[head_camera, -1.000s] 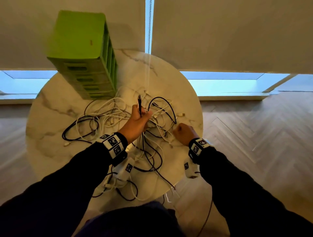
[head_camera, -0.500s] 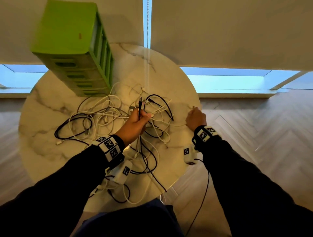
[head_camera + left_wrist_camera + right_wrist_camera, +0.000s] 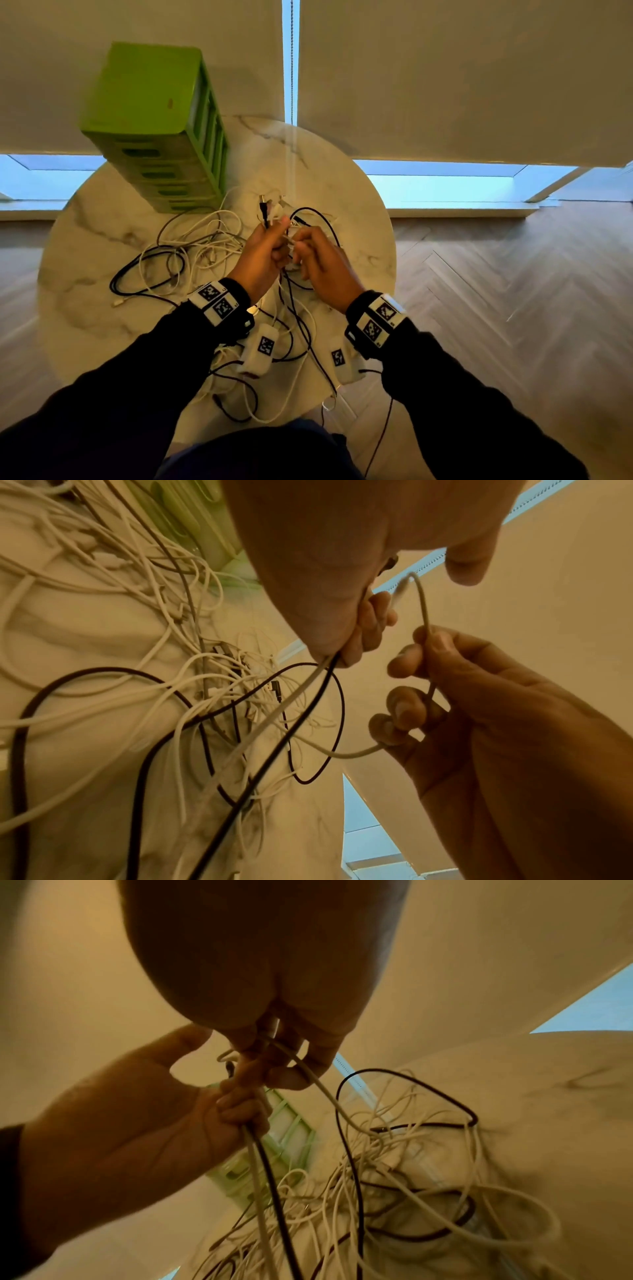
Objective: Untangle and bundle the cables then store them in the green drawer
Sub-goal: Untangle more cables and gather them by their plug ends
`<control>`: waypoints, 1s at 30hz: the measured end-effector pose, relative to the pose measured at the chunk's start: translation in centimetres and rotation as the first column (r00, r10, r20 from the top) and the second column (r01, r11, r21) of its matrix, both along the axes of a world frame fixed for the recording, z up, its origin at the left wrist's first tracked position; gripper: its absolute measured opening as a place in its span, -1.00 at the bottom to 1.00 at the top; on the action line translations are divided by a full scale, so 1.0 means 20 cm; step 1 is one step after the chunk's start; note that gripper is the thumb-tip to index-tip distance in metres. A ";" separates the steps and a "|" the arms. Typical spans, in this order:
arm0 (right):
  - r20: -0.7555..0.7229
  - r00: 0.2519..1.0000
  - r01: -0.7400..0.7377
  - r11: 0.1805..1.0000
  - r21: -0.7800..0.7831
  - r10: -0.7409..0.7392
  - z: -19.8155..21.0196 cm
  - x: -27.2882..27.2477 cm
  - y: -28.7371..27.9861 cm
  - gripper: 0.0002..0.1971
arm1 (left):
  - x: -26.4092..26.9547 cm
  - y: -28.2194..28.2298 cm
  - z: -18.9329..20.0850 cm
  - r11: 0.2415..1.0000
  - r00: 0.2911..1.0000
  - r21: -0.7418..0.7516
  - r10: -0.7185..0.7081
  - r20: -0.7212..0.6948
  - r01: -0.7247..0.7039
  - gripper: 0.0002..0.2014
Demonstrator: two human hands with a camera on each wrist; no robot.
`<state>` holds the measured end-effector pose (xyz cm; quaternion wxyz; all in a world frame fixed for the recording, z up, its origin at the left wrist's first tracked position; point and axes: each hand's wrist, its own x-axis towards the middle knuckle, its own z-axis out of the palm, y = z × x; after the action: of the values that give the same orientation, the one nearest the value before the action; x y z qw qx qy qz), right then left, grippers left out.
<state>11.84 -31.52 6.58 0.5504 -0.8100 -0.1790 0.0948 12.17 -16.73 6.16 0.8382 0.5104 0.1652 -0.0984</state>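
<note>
A tangle of white and black cables point(image 3: 191, 246) lies spread over the round marble table point(image 3: 96, 222). My left hand point(image 3: 263, 250) is raised above it and grips a black cable point(image 3: 308, 702) and a white cable point(image 3: 291, 696) in its fist, their plugs sticking up past the thumb. My right hand point(image 3: 318, 257) is right beside it and pinches another white cable point(image 3: 424, 610) between thumb and fingers; that cable loops down into the tangle point(image 3: 394, 1164). The green drawer unit point(image 3: 154, 123) stands at the table's back left with its drawers closed.
Two white tagged boxes point(image 3: 260, 349) hang from my wrists over the near table edge, with thin leads trailing down. Roller blinds and a low window are behind the table. Herringbone wood floor point(image 3: 513, 291) lies to the right.
My right hand has come in from the table's right edge to meet the left hand and now pinches a white cable. The left hand has kept its grip on the cables.
</note>
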 end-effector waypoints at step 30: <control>-0.015 0.990 -0.122 0.805 -0.581 0.139 -0.43 0.13 0.15 -0.63 | -0.23 0.79 0.34 0.947 0.921 -0.082 0.322 0.220 -0.312 -0.52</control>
<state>14.34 -28.45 -2.04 0.2668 -0.9262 -0.2046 0.1708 7.55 -0.98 13.03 0.8678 0.4658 0.1450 0.0947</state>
